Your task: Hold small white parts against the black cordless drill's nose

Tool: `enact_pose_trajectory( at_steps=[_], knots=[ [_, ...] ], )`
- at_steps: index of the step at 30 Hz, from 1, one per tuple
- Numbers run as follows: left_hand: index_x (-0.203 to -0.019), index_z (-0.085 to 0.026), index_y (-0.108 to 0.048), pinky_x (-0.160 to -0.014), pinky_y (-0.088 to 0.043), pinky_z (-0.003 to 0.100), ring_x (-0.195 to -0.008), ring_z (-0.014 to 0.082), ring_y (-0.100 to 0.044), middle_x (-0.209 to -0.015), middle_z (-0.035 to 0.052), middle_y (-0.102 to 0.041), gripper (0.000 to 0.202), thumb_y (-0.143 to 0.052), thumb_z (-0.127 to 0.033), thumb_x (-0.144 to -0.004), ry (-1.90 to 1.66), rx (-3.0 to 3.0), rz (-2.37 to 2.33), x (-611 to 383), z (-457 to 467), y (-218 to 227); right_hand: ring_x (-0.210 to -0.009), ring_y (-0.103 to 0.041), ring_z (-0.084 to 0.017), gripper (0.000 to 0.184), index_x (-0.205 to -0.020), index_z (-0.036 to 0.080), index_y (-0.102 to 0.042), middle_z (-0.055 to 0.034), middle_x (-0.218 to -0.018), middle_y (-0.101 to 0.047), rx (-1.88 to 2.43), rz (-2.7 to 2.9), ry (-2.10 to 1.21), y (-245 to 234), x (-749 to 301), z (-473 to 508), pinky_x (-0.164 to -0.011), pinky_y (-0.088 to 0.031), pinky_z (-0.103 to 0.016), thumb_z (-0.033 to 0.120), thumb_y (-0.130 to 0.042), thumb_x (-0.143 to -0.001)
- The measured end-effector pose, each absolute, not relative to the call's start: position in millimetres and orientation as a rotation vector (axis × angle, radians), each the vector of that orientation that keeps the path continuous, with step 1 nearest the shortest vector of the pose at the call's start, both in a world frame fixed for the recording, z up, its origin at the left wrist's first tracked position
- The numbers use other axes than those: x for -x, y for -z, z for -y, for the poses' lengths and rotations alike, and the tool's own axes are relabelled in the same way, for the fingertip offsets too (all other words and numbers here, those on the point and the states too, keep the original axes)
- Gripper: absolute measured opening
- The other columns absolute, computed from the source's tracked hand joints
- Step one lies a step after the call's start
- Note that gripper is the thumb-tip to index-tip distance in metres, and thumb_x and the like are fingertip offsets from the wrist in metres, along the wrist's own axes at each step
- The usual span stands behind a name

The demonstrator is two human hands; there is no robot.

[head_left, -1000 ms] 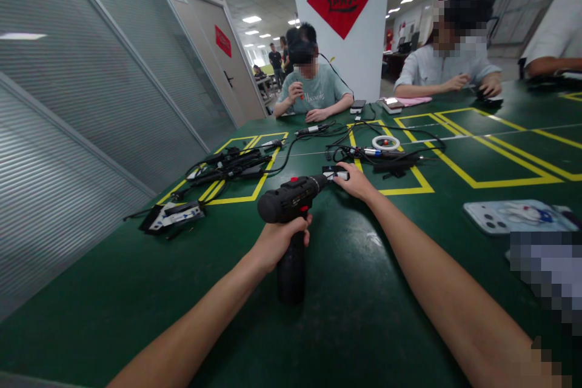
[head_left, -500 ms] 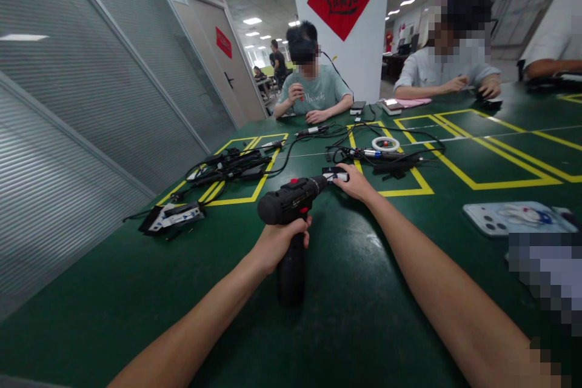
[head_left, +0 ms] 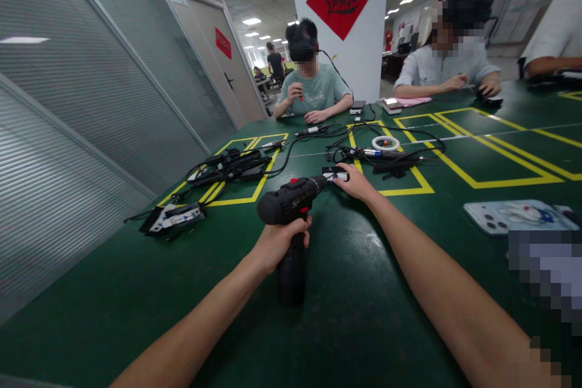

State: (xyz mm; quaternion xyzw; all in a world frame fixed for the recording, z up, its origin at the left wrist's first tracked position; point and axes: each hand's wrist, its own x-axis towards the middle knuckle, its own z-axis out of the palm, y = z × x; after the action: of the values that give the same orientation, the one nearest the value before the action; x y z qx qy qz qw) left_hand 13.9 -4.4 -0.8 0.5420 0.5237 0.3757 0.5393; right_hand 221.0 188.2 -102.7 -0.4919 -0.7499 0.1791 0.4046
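Note:
A black cordless drill (head_left: 284, 205) with red switches stands upright on the green table (head_left: 382, 309), its chuck pointing away and to the right. My left hand (head_left: 282, 242) is wrapped round its grip just below the trigger. At the drill's tip lies a small black-and-white piece (head_left: 335, 174) whose kind I cannot make out. My right hand (head_left: 354, 183) has its fingers closed on the right end of that piece. Where the drill's tip meets the piece, the contact is too small to tell.
Tangled black cables and adapters (head_left: 236, 163) lie at left, beside a packet (head_left: 175, 218). Beyond my right hand are soldering-iron-like tools (head_left: 382, 154) and a white ring (head_left: 385, 143). A phone (head_left: 518, 218) rests at right. Two people (head_left: 313, 88) (head_left: 448, 66) sit across the table.

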Motion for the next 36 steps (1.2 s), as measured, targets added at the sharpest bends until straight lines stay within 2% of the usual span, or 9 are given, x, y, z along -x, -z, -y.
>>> enact_pose_trajectory(
  at_steps=[36],
  knots=[
    [-0.083, -0.014, -0.058, -0.058, -0.037, 0.026, -0.055, 0.0137, -0.051, -0.056, 0.0012, -0.057, 0.012, -0.053, -0.022, -0.076, -0.879, -1.295, -1.26, -14.6, 4.0, 0.7, -0.11, -0.054, -0.023, 0.05, -0.125, 0.021, -0.054, -0.0093, -0.12, -0.055, 1.223, 1.884, -0.453, 105.8, -220.3, -191.2, -0.099, -0.042, -0.037, 0.036, -0.063, -0.079]
  ],
)
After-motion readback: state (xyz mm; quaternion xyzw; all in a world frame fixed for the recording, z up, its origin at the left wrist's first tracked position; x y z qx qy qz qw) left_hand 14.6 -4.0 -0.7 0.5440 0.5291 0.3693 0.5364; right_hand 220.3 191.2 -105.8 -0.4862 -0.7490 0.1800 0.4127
